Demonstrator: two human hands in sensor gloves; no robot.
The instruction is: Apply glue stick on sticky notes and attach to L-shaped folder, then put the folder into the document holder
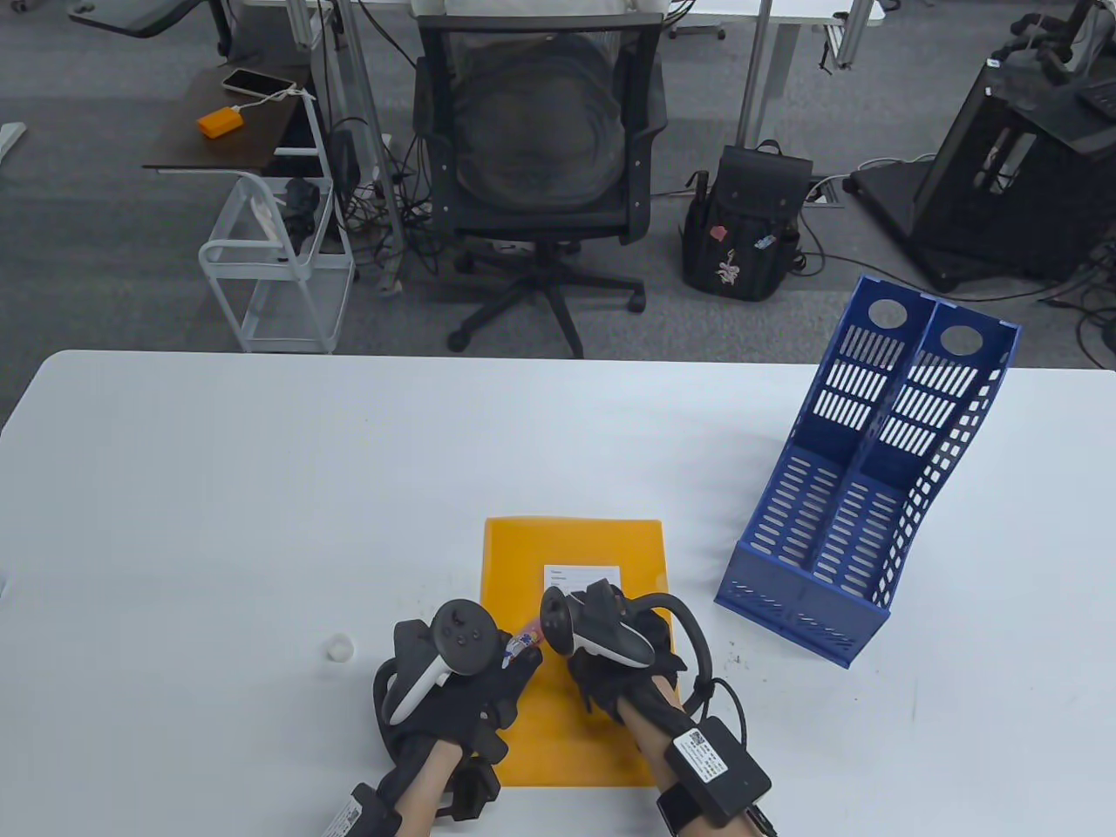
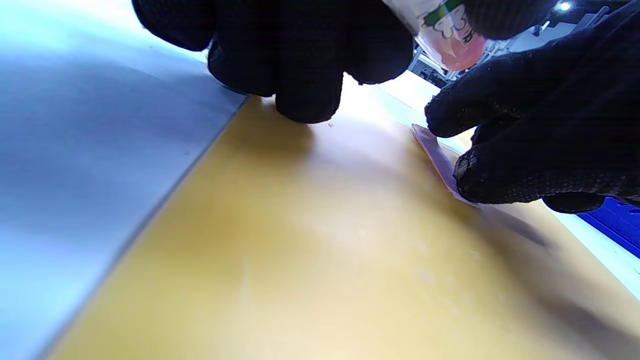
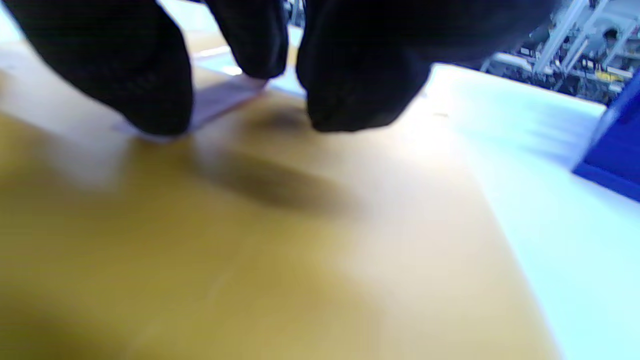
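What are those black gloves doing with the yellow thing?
A person in sensor gloves is working over a yellow folder lying flat on the white table. The left hand holds an uncapped glue stick. The right hand has its fingers on a small sticky note on the folder. The glue cap sits on the table to the left. The blue document holder waits on the right, with nothing in it.
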